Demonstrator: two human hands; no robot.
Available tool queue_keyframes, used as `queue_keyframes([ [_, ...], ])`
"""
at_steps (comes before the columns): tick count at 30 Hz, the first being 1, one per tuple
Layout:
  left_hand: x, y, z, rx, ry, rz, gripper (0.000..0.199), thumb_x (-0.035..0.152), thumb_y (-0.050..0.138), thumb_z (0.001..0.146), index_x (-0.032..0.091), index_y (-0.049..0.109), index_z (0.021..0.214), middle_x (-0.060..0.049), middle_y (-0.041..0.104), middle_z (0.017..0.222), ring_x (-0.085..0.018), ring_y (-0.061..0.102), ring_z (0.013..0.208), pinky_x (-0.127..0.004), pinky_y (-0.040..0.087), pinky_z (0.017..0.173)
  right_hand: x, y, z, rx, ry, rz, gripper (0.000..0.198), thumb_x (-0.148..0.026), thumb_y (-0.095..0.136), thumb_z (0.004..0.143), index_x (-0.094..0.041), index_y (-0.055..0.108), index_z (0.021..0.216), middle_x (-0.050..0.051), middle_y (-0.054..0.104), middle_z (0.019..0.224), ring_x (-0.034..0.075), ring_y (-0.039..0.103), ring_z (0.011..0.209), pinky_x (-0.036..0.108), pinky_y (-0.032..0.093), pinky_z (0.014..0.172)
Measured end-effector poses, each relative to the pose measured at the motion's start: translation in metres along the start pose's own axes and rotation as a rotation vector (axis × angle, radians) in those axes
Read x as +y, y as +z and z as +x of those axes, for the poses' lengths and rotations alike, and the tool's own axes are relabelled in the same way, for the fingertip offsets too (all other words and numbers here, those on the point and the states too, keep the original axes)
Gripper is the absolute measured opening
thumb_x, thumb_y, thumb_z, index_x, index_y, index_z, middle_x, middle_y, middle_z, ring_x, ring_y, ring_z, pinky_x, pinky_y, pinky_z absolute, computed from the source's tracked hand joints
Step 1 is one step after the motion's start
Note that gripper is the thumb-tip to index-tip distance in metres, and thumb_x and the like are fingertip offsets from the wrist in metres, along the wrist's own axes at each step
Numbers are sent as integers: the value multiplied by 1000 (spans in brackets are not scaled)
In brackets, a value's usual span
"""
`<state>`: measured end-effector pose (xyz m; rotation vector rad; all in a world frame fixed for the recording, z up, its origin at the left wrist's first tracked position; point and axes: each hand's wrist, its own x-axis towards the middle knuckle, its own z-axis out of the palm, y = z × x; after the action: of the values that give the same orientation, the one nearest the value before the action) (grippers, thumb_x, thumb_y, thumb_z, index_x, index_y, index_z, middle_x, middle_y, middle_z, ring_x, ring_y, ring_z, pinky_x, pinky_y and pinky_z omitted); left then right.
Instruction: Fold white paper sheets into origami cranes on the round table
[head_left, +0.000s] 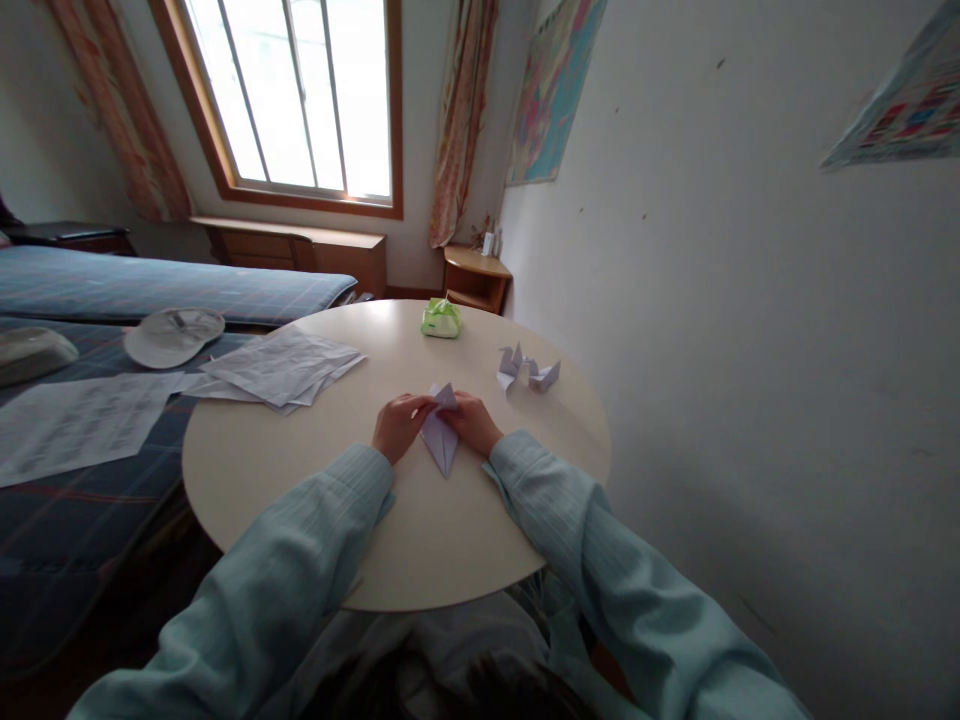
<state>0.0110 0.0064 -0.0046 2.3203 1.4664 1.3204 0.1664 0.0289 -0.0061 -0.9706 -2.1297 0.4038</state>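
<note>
Between my hands, over the middle of the round table [300, 510], is a piece of folded white paper [442, 445], with a long point toward me and a shorter peak at the top. My left hand [403, 424] pinches its left side. On the opposite side my right hand [474, 420] has its fingers closed on the paper too. Parts of the folds are hidden behind the fingers. Off to the right stand two folded paper figures, a taller paper bird [509, 366] and a lower paper figure [544, 376].
A green tissue packet [441, 318] sits near the table's far edge. Loose paper sheets [281, 368] overlap at the left and hang over toward a bed [67, 530], where a white cap [173, 337] lies. A bare wall [750, 400] rises close on the right.
</note>
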Motion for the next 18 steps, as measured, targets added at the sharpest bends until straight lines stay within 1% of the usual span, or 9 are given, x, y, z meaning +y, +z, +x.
queue_keyframes([
  [4, 5, -2, 0, 21, 46, -8, 20, 32, 49, 78, 22, 65, 80, -1, 63, 69, -11, 54, 66, -22, 42, 63, 0, 1, 0, -10, -21, 41, 13, -15, 54, 73, -18, 65, 80, 2, 59, 80, 13, 53, 78, 25, 40, 73],
  [10, 9, -4, 0, 46, 77, -20, 16, 30, 50, 77, 20, 63, 78, -1, 61, 68, -11, 52, 66, -22, 41, 62, 0, 2, -1, -19, -23, 77, 13, -16, 54, 74, -18, 65, 80, 2, 59, 79, 13, 53, 76, 25, 41, 73],
  [14, 9, -3, 0, -17, 95, -4, 12, 26, 51, 76, 20, 61, 78, -1, 59, 69, -11, 51, 66, -21, 40, 61, 1, 2, -2, -37, -47, 82, 15, -17, 53, 75, -19, 65, 82, 1, 59, 78, 13, 53, 76, 24, 41, 73],
  [16, 9, -3, 0, -58, 78, 8, 9, 24, 51, 75, 19, 59, 76, 0, 58, 69, -10, 50, 65, -20, 40, 59, 1, 2, -2, -47, -51, 74, 14, -17, 53, 74, -19, 65, 81, 1, 58, 77, 12, 53, 75, 24, 40, 72],
  [18, 9, -2, 0, -70, 57, 21, 8, 21, 51, 75, 19, 58, 72, 0, 57, 69, -10, 49, 63, -19, 39, 57, 1, 2, -2, -56, -50, 66, 13, -17, 54, 74, -18, 65, 79, 1, 58, 75, 12, 52, 73, 23, 40, 70],
])
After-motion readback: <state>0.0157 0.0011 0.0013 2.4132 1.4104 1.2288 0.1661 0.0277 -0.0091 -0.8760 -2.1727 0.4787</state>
